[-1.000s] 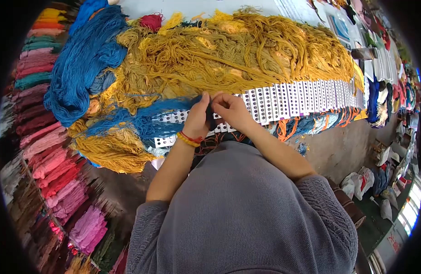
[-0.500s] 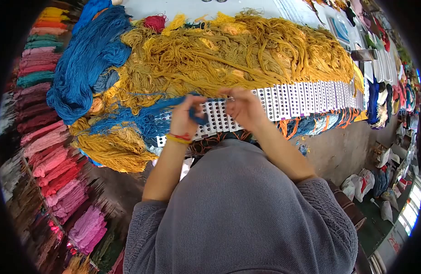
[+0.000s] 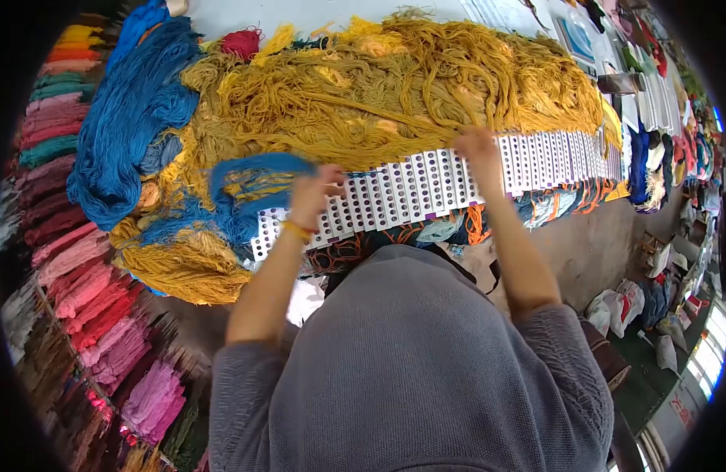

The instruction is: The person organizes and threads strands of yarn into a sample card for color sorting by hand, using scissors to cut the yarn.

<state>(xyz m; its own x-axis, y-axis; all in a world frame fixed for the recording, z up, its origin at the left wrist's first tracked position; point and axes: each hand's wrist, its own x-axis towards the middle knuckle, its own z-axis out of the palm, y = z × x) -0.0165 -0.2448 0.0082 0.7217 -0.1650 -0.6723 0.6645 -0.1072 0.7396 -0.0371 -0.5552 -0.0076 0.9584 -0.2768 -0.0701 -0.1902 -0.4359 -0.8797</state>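
Observation:
My left hand [image 3: 314, 195] is closed on a bundle of blue yarn [image 3: 262, 164], which loops out to the left of the fingers. Beneath that hand runs a row of white cards with dark round spots [image 3: 394, 189]. Farther right, my right hand [image 3: 479, 153] hovers at the upper edge of the cards, close to the mustard yarn heap [image 3: 426, 86]. Motion blurs its fingers, and whether a strand lies between them cannot be made out.
A thick blue hank [image 3: 131, 118] lies at the left end of the table. Below it spreads a golden yarn bundle [image 3: 186, 263]. Pink and red hanks [image 3: 91, 295] hang along the left. Orange and pale yarn [image 3: 544, 206] shows under the cards. Bags [image 3: 618, 311] lie on the floor.
My hands have moved apart: the right went to the right and slightly up, the left slightly left and down. The blue yarn now arches out left of my left hand.

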